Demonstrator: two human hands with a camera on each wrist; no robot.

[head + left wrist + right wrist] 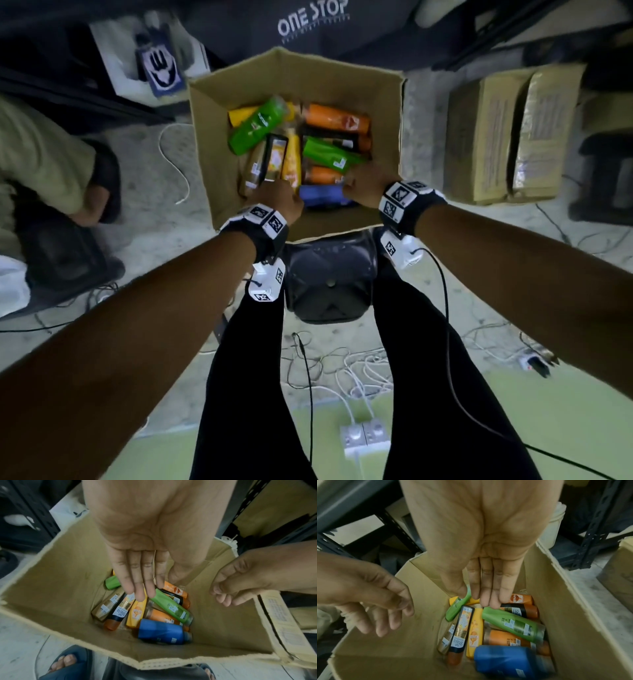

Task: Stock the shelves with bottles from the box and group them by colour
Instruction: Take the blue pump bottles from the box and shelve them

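Note:
An open cardboard box [212, 137] holds several bottles lying loose: two green ones [329, 154] [257, 125], orange ones [335, 118], a yellow one [293, 161], a black-labelled one [274, 157] and a blue one [322, 195] at the near wall. My left hand [274, 202] reaches in over the yellow bottle [137, 612], fingers straight, holding nothing. My right hand [363, 188] hovers above the green bottle [513, 624] and blue bottle [508, 660], fingers straight and together, also empty. Neither hand clearly touches a bottle.
The box rests on a black stool [329, 277] between my legs. Two taped cartons [507, 137] stand to the right. Dark metal shelf frames [594, 527] rise behind. Another person [44, 154] sits at the left. Cables and a power strip [364, 438] lie on the floor.

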